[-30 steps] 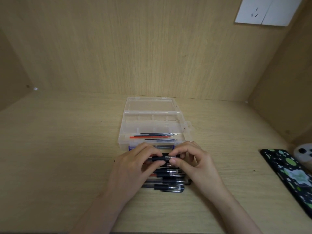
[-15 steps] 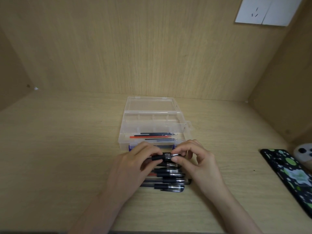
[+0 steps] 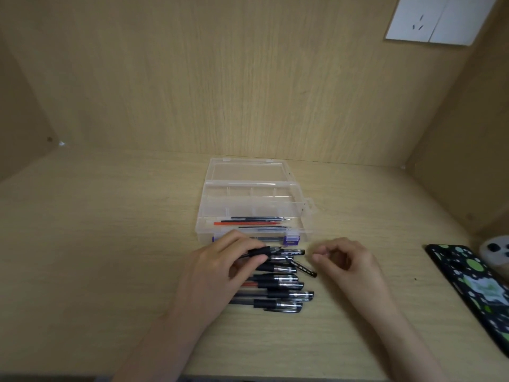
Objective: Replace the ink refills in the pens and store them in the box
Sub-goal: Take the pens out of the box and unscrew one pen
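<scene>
looks like the uncapping step: left hand [image 3: 217,268] pinches an uncapped pen [image 3: 264,250], right hand [image 3: 348,261] loosely curled, empty at 3 o'clock, next probably unscrewing the tip.

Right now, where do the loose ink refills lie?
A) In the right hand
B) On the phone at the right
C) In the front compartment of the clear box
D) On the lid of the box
C: the thin refills, one red among dark ones, lie side by side in the front compartment of the open clear box, just behind the hands.
</scene>
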Demonstrator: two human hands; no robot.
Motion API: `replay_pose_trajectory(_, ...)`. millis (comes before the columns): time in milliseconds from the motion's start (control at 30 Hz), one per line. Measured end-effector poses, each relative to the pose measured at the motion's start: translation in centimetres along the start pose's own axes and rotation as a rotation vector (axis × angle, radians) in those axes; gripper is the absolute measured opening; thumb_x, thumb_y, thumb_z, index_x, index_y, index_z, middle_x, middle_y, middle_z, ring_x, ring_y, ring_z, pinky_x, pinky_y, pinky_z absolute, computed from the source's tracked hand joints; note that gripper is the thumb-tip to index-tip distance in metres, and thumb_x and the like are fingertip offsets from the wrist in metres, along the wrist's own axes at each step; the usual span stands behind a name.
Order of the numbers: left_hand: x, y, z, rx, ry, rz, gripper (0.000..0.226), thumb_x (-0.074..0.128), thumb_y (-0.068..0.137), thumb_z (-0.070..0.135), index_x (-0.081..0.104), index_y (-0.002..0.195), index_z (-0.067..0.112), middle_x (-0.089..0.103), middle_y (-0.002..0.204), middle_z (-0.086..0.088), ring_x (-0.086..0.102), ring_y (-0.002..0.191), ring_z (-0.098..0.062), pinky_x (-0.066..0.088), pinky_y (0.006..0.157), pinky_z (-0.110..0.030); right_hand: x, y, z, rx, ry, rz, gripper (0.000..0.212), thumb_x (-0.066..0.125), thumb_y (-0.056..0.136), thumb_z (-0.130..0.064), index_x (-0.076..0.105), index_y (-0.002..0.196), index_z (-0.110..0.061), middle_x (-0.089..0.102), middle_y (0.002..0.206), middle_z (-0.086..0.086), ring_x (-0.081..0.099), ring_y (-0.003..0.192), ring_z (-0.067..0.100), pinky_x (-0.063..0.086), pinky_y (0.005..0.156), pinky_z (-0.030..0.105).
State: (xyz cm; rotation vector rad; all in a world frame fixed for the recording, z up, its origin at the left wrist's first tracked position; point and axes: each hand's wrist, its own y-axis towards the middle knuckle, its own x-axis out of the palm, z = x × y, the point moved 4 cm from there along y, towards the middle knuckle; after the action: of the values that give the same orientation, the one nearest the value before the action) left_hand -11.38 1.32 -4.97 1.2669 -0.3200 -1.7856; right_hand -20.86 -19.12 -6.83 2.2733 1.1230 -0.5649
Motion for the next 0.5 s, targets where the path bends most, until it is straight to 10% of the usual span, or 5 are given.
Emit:
replay_pose_trajectory(200,0.0,0.0,0.3,0.022,0.024,-0.016,0.022,0.052,0.09,0.041,0.067,0.096,0.026,0.059,0.09,0.018,0.055,0.07,0.003,0.045,0.058,-0.014,1.1,-0.2,-0.3,-0.105,-0.161,-0.042,0.02,0.077,0.074,-0.022,0.064,0.071,-0.037,0.057,0.072,-0.016,0.044,0.081,-0.002,0.032,0.074,0.007)
replay_pose_trajectory(500,0.1,0.0,0.3,0.039,-0.023,-0.011,0.024,0.05,0.092,0.042,0.066,0.1,0.025,0.059,0.092,0.017,0.058,0.071,0.001,0.05,0.056,-0.022,0.0,-0.5,-0.9,0.045,0.268,-0.001,0.01,0.07,0.08,-0.02,0.075,0.083,-0.028,0.066,0.076,-0.011,0.051,0.073,0.007,0.035,0.067,0.016)
